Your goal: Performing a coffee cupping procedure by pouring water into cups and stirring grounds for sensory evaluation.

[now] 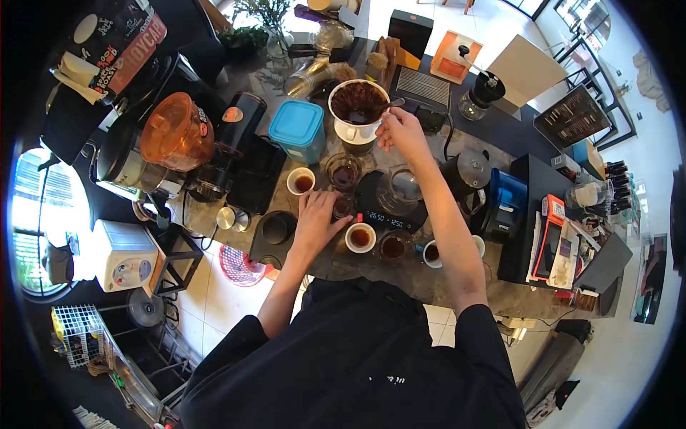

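My right hand (401,134) holds the handle of a small spoon (395,103) at the right rim of a white coffee dripper (352,132). Wet coffee grounds (358,103) coat the filter inside. Resting low over the counter, my left hand (317,217) has its fingers spread beside a small glass (343,207) of dark liquid; whether it grips the glass is unclear. A white cup of coffee (301,181) stands just above its fingertips. A glass of coffee (343,174) is behind the small glass. Nearer me are a white cup (360,237) and a glass (393,245), both with coffee.
A glass server (400,187) stands on a lit digital scale (366,201) right of centre. Behind are a blue-lidded canister (296,128) and a hand grinder (485,94). A dark kettle (466,171) stands beyond my right forearm. A coffee grinder with an orange hopper (177,134) is at left.
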`<state>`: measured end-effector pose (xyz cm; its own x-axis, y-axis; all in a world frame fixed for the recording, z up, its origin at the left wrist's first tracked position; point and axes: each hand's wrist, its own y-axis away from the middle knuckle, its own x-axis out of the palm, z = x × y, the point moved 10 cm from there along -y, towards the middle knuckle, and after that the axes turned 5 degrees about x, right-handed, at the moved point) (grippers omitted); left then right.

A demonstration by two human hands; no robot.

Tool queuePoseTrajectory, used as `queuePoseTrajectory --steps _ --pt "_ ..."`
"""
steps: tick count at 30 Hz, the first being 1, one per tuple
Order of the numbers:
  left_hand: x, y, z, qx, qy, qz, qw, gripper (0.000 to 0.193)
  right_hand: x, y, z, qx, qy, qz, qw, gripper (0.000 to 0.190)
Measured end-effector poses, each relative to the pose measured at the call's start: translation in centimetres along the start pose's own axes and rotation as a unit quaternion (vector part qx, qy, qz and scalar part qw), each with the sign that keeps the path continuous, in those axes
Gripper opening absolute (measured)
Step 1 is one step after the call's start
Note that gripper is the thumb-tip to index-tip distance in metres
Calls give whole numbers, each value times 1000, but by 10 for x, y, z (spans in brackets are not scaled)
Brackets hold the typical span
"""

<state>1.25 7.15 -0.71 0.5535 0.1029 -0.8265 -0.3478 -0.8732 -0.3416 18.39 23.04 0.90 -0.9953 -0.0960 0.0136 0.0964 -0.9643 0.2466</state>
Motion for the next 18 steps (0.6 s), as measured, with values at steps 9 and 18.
queuePoseTrajectory --steps 9,18 --pt "3 2 1 -7 -15 10 1000 53 2 -4 3 6 -9 9 1000 24" --pt "-4 2 -5 2 -28 16 999 59 4 -3 8 6 -5 0 1000 23"
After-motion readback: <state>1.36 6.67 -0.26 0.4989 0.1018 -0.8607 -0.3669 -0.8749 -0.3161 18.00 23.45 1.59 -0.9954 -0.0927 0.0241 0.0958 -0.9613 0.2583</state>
